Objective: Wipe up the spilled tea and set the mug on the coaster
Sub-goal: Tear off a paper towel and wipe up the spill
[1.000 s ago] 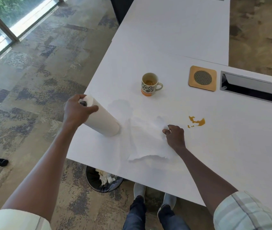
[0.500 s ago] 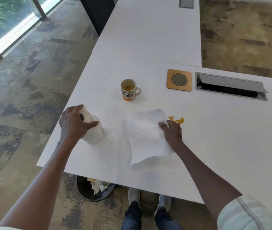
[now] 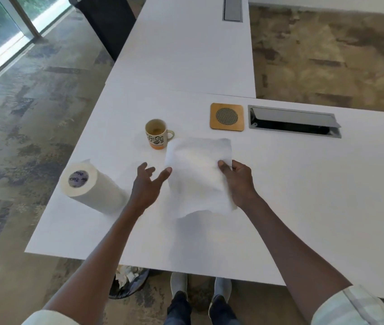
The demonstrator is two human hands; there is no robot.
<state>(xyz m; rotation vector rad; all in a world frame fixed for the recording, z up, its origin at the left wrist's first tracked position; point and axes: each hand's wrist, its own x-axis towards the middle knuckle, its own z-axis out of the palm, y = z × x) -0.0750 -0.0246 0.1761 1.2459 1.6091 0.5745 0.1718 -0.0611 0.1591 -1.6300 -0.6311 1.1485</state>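
Two hands worked over a white table (image 3: 303,195), seen from above. At the left of the frame, the paper towel roll (image 3: 92,187) stood on its own, let go by the left hand (image 3: 146,186), which half a second before had gripped it; that hand now reached right with fingers spread and holding nothing. Just above centre, the mug (image 3: 157,134) stood upright on the bare table, some tea inside. At centre, the torn paper towel sheet (image 3: 198,174) was pinched at its right edge by the right hand (image 3: 237,181) and had shifted to hide the spilled tea, which no longer showed. Wiping seemed about to begin. Upper right of centre, the coaster (image 3: 226,117) lay unoccupied, well apart from the mug.
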